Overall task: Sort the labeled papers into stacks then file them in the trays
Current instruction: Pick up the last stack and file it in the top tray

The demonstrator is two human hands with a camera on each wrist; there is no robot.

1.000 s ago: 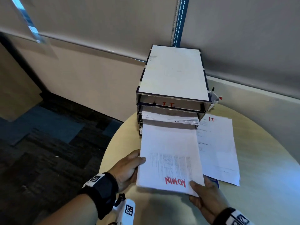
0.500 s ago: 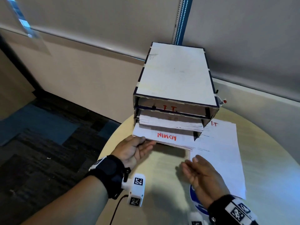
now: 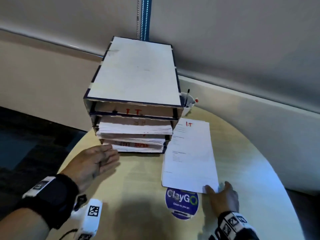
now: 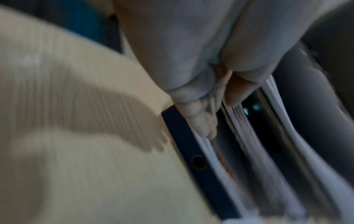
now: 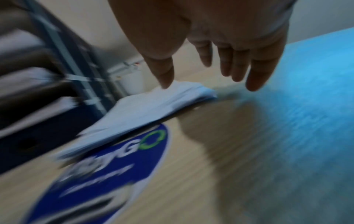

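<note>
Two stacks now sitting filed in the white, dark-edged three-tier cardboard tray unit (image 3: 133,87), flat left hand (image 3: 97,163) holding nothing and touching the lowest red-lettered stack (image 3: 138,146), spread right hand (image 3: 220,196) reaching, thumb touching, gripping nothing, the remaining white I.T-labelled paper stack (image 3: 189,156) lying tableside right of the unit.

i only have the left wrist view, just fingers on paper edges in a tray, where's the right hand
observer: The right hand is at the near corner of the paper stack marked I.T, on the table.
operator: gripping it
observer: No. The thumb touches the corner and the fingers are straight.
operator: where would that stack go
observer: The top tray is marked I T and shows no papers. The lower trays hold papers.
</note>
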